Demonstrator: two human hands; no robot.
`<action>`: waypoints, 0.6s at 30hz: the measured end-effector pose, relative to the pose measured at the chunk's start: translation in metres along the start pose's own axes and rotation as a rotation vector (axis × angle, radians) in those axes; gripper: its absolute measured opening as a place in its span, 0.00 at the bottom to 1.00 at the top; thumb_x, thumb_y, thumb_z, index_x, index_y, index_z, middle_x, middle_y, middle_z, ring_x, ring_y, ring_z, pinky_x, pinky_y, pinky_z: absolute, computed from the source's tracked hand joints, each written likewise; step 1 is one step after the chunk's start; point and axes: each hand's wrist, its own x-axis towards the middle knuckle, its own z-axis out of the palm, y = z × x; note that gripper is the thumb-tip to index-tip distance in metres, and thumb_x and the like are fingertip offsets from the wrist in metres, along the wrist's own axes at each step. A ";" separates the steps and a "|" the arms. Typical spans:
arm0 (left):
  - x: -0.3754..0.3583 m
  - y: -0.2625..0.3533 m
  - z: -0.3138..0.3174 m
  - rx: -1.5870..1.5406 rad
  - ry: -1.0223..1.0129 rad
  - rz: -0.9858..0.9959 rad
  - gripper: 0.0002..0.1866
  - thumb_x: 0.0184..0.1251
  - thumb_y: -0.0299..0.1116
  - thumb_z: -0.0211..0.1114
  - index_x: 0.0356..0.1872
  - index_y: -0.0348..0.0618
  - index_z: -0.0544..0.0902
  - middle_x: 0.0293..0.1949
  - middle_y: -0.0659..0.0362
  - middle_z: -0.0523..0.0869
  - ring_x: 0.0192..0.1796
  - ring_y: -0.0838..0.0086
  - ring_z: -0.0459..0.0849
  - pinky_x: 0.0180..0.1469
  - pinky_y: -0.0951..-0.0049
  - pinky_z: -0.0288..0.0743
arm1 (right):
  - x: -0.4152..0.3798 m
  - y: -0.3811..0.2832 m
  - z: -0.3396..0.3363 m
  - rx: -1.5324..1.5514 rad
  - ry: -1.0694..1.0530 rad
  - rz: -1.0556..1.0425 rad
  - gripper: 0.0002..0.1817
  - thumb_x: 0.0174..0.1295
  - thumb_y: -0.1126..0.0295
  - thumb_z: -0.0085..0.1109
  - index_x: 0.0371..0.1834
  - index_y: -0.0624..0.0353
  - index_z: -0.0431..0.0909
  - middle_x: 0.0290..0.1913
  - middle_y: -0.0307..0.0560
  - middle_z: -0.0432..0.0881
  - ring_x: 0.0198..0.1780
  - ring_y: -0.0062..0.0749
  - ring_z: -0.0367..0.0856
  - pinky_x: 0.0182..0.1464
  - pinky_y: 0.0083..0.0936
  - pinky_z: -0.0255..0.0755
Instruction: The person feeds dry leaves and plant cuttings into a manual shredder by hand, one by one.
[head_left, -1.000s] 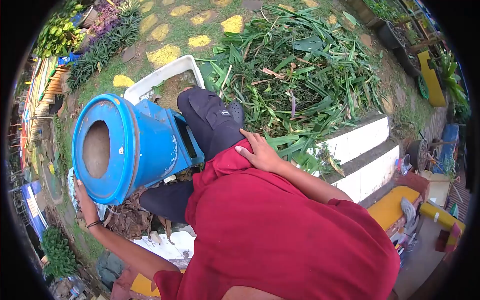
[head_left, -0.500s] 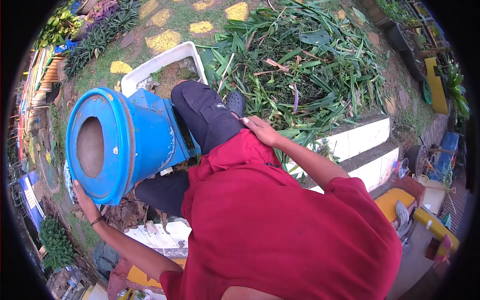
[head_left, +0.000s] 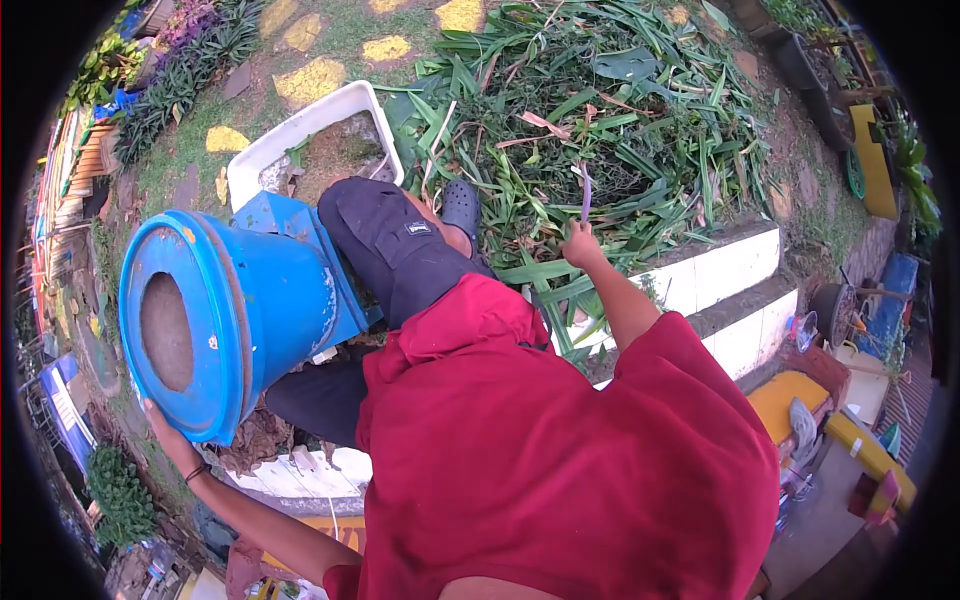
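My left hand [head_left: 172, 438] is at the lower rim of a big blue hopper [head_left: 285, 310], a tilted drum with a round opening in its front and a boxy base behind. Its fingers curl against the rim, partly hidden by it. Stretched out over a heap of cut leaves [head_left: 640, 130], my right hand [head_left: 579, 245] is closed round the near end of a narrow, pale purple, blade-like strip [head_left: 586, 190]. The strip points away from me into the heap. My dark-trousered leg [head_left: 385, 240] lies between the hopper and the leaves.
A white tub [head_left: 243, 165] with debris in it stands behind the hopper. White tiled steps [head_left: 700, 280] border the heap on the right. Yellow stepping stones [head_left: 310, 80] are set in the grass. Dry leaves lie below the hopper.
My right hand has left my thigh, reached out to the heap and closed on the pale purple strip. My left hand stays at the hopper's rim, which sits slightly lower in view.
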 end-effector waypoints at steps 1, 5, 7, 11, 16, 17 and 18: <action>0.002 -0.004 -0.002 0.002 0.021 0.005 0.39 0.81 0.56 0.48 0.77 0.32 0.60 0.76 0.50 0.65 0.75 0.64 0.65 0.77 0.64 0.56 | 0.006 -0.001 -0.005 -0.007 -0.011 -0.004 0.44 0.64 0.56 0.63 0.80 0.53 0.52 0.78 0.64 0.52 0.67 0.59 0.74 0.68 0.45 0.71; -0.003 0.001 -0.002 -0.040 0.081 -0.060 0.37 0.81 0.55 0.48 0.77 0.33 0.61 0.74 0.52 0.67 0.73 0.66 0.67 0.76 0.65 0.57 | 0.043 -0.004 -0.019 -0.226 -0.045 -0.056 0.48 0.63 0.65 0.60 0.83 0.48 0.42 0.83 0.57 0.44 0.71 0.57 0.71 0.69 0.45 0.70; -0.009 0.011 0.006 -0.071 0.101 -0.102 0.37 0.82 0.55 0.48 0.76 0.33 0.61 0.74 0.52 0.67 0.73 0.66 0.68 0.76 0.65 0.57 | 0.062 -0.004 -0.020 -0.278 -0.111 -0.082 0.47 0.62 0.68 0.56 0.84 0.48 0.41 0.84 0.51 0.42 0.72 0.57 0.71 0.68 0.45 0.71; -0.014 0.016 0.009 0.005 0.187 -0.086 0.35 0.83 0.53 0.46 0.76 0.33 0.63 0.73 0.53 0.69 0.72 0.67 0.68 0.75 0.67 0.57 | 0.105 0.014 -0.009 -0.391 -0.155 -0.109 0.42 0.62 0.71 0.57 0.81 0.49 0.51 0.83 0.46 0.49 0.66 0.53 0.78 0.62 0.45 0.77; -0.015 0.007 0.005 -0.124 0.152 -0.063 0.33 0.84 0.51 0.44 0.76 0.34 0.63 0.73 0.52 0.68 0.73 0.68 0.67 0.76 0.67 0.56 | 0.114 0.025 -0.019 -0.510 -0.260 -0.125 0.17 0.62 0.70 0.60 0.55 0.57 0.81 0.55 0.53 0.85 0.57 0.49 0.85 0.54 0.44 0.82; -0.015 0.006 0.003 -0.085 0.144 -0.049 0.33 0.84 0.51 0.44 0.76 0.34 0.63 0.73 0.52 0.68 0.72 0.68 0.68 0.75 0.67 0.56 | 0.109 0.031 -0.017 -0.547 -0.235 -0.166 0.15 0.62 0.69 0.59 0.52 0.57 0.83 0.51 0.52 0.87 0.55 0.49 0.87 0.52 0.44 0.83; -0.013 0.007 0.005 -0.050 0.131 -0.036 0.33 0.84 0.51 0.44 0.76 0.34 0.64 0.73 0.53 0.69 0.72 0.68 0.68 0.75 0.67 0.57 | 0.103 0.037 -0.020 -0.543 -0.226 -0.170 0.15 0.62 0.69 0.59 0.52 0.57 0.83 0.51 0.52 0.87 0.55 0.49 0.87 0.52 0.44 0.83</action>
